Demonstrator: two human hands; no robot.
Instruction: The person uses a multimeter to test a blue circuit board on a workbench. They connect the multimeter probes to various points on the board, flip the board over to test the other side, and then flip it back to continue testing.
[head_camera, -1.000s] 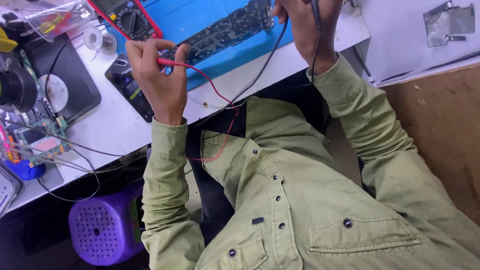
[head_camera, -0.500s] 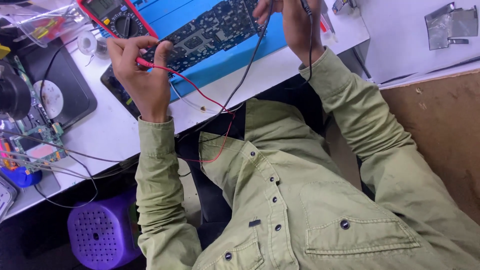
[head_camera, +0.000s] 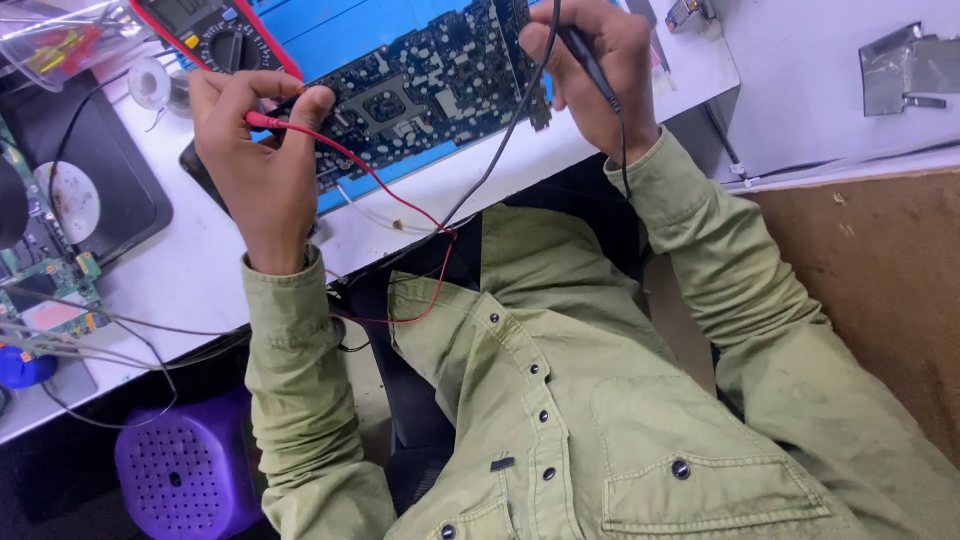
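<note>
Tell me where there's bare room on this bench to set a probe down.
Bare white bench lies between the left hand and the small green board. Another patch borders the circuit board near the right hand. The far left is crowded.

— What sort of place is this?

— An electronics repair workshop. A large dark circuit board (head_camera: 430, 90) lies on a blue work mat (head_camera: 330, 30) on the white counter (head_camera: 200, 270).

— Anything else?

— A red-cased multimeter with a dial (head_camera: 215, 35), a small spool of solder wire (head_camera: 150, 85), a bare green circuit board (head_camera: 50, 290) and loose cables at the left.
</note>
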